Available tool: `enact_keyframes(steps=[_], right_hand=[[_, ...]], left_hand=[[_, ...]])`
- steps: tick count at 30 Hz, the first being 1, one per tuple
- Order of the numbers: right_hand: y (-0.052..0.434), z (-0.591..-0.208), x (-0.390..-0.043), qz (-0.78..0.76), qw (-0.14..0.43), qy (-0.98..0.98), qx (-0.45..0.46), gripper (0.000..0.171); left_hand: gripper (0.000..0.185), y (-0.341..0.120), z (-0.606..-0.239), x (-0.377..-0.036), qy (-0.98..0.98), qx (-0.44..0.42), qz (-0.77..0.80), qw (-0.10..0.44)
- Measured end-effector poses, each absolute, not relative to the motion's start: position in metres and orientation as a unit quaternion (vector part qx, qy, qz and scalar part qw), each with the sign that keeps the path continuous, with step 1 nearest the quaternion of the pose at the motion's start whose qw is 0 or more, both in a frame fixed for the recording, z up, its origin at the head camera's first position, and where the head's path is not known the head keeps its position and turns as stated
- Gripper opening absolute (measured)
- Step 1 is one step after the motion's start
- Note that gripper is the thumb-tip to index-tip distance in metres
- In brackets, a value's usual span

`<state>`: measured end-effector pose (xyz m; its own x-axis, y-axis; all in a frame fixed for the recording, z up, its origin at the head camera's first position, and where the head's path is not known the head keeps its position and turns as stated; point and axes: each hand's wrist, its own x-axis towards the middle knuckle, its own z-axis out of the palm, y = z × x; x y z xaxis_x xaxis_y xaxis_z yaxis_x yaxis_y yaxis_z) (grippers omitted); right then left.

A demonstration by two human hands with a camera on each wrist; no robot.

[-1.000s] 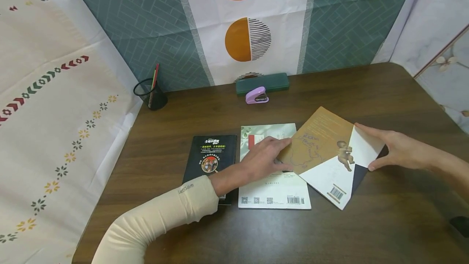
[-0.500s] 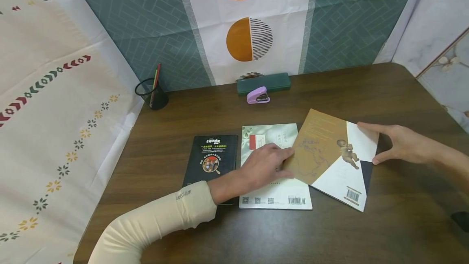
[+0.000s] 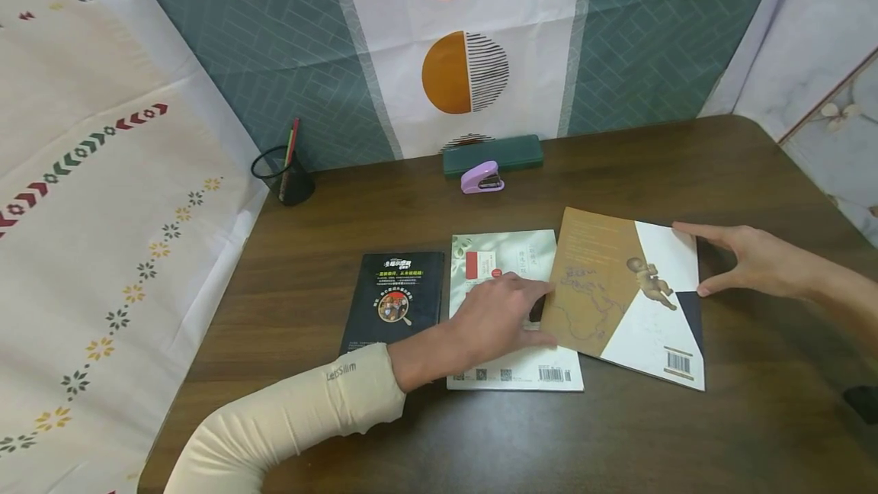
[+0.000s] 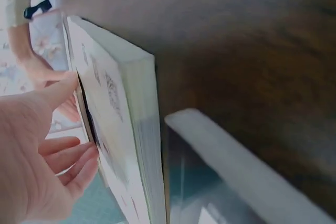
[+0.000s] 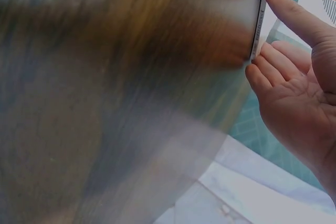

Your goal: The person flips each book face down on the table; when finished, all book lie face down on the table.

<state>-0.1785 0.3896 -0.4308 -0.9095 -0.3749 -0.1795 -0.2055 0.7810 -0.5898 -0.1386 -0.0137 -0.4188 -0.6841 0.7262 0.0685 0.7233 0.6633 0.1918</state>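
Head view shows the brown-and-white book [image 3: 627,296] lying flat on the wooden surface [image 3: 686,433], its left edge overlapping the pale green book [image 3: 507,311]; left hand [image 3: 497,311] rests on the green book, straight fingers touching the brown book's left edge; right hand [image 3: 751,258] has its grip spread apart, fingers and thumb against the right edge; a black book [image 3: 398,296] sits further left; purple stapler [image 3: 482,177], green case [image 3: 492,155] and pen cup [image 3: 283,174] at the back.
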Motion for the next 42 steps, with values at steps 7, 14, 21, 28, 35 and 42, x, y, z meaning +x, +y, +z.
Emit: enact_keyframes(steps=[7, 14, 21, 28, 35, 42], right_hand=[[0.388, -0.430, -0.179, -0.294, 0.152, 0.930, -0.158, 0.116], [0.387, -0.428, -0.181, -0.281, 0.140, 0.934, -0.171, 0.114], [0.385, -0.426, -0.185, -0.272, 0.140, 0.934, -0.186, 0.114], [0.389, -0.426, -0.190, -0.269, 0.160, 0.931, -0.189, 0.113], [0.395, -0.429, -0.193, -0.273, 0.166, 0.927, -0.196, 0.109], [0.398, -0.430, -0.194, -0.295, 0.172, 0.919, -0.196, 0.108]], left_hand=[[0.097, -0.015, -0.419, -0.147, 0.910, 0.386, 0.136, 0.070], [0.103, -0.015, -0.423, -0.149, 0.912, 0.387, 0.120, 0.069], [0.103, -0.013, -0.426, -0.141, 0.912, 0.404, 0.058, 0.027], [0.096, -0.010, -0.425, -0.130, 0.903, 0.429, 0.012, -0.011], [0.093, -0.003, -0.425, -0.121, 0.903, 0.429, 0.006, -0.022], [0.091, 0.005, -0.428, -0.114, 0.902, 0.430, 0.013, -0.044]])
